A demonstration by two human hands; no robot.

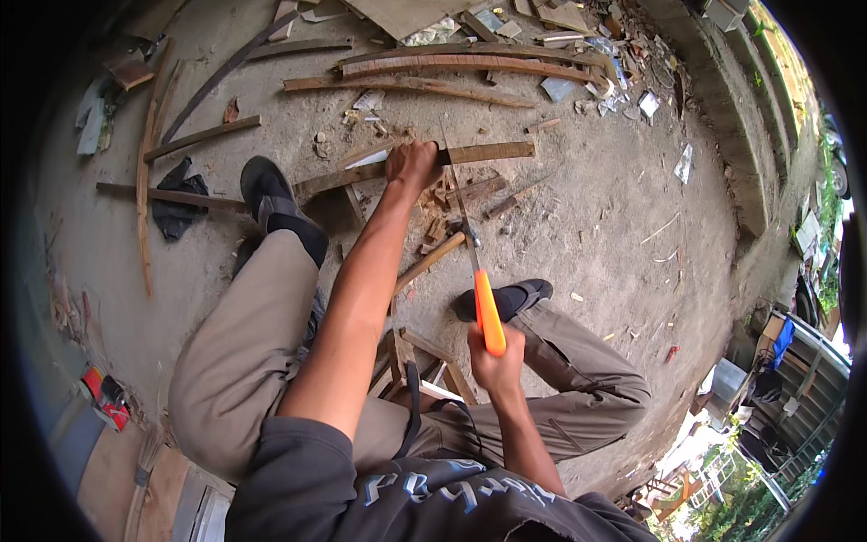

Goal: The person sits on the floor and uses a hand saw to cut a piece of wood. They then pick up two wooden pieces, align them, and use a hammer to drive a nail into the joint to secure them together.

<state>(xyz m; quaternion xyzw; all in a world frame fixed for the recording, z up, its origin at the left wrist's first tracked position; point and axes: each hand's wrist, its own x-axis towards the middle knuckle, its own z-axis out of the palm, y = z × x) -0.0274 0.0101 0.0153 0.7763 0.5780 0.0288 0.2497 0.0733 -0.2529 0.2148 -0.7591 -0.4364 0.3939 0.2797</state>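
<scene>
My left hand (412, 163) grips a long wooden strip (488, 152) that lies across the dirt ground, and my left foot in a black shoe (267, 191) rests near its other end. My right hand (495, 359) holds a hand saw by its orange handle (489, 312). The thin saw blade (459, 203) runs up from the handle and meets the strip just right of my left hand. Short offcuts of wood (452, 194) lie under the blade.
Long curved wooden slats (452, 65) and scrap lie at the far side. A black cloth (179, 194) sits at the left by more strips. A small wooden frame (424, 361) stands between my legs. A concrete ledge (722, 108) runs along the right.
</scene>
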